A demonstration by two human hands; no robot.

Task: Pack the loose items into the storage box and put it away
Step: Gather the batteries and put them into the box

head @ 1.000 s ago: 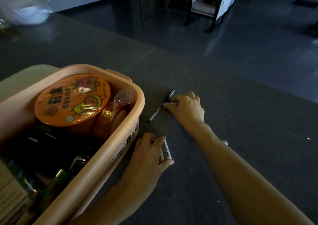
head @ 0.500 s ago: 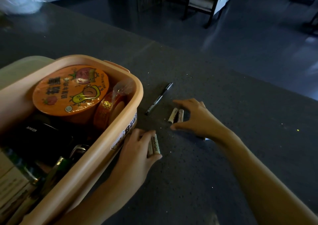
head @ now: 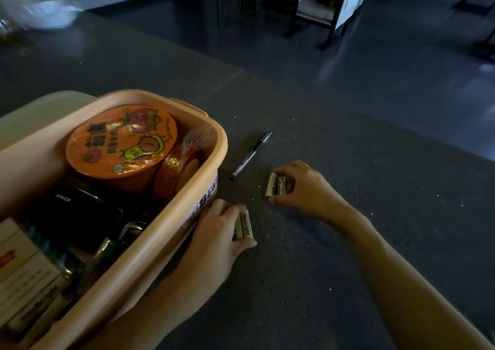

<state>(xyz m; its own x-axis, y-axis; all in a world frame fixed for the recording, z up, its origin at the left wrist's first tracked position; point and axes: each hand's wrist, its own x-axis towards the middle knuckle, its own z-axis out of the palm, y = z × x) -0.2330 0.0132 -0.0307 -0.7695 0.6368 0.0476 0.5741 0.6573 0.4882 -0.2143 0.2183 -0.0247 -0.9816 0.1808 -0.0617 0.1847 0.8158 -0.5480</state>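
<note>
Dark speckled countertop: my right hand pinches white batteries, left hand grips battery pair beside peach plastic storage box. Gathering step; next, lift both into box.

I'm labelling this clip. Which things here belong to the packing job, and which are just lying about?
Job: storage box; near batteries, gripped by the left hand; far batteries, pinched by the right hand; pen.
Lying about: plastic bag; chair.

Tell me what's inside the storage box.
Visible: an orange noodle cup, a wrapped tape roll, a black Anker power bank and pale cartons. Whatever lies beneath them is covered.
</note>
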